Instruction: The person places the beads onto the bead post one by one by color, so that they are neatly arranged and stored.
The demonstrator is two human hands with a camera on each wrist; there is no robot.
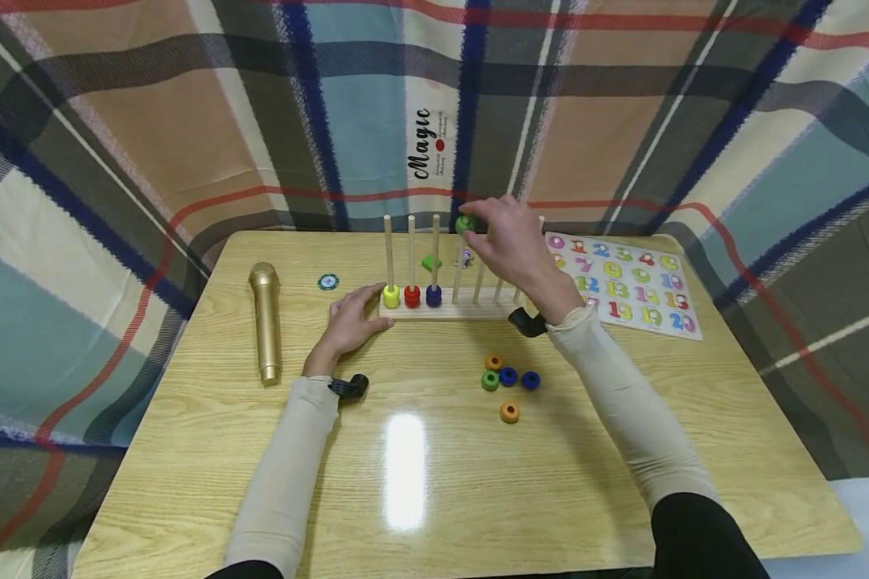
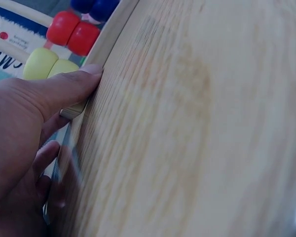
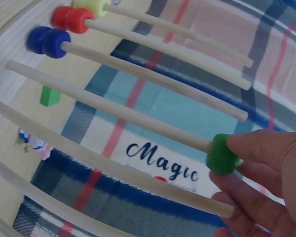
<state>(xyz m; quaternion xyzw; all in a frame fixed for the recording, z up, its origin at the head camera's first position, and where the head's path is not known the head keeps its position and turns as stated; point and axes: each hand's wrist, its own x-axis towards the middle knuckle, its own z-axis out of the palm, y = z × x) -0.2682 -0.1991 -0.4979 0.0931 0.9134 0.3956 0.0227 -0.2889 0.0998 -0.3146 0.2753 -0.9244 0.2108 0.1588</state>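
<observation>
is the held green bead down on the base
No, the right hand pinches the green bead at the tip of a peg.

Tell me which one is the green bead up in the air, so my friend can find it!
On the wooden table, near the far edge, stands a pale rack with upright pegs. Above it, the right hand pinches the green bead. The other green bead lies loose on the table, but this one is held up at a peg's tip.
</observation>
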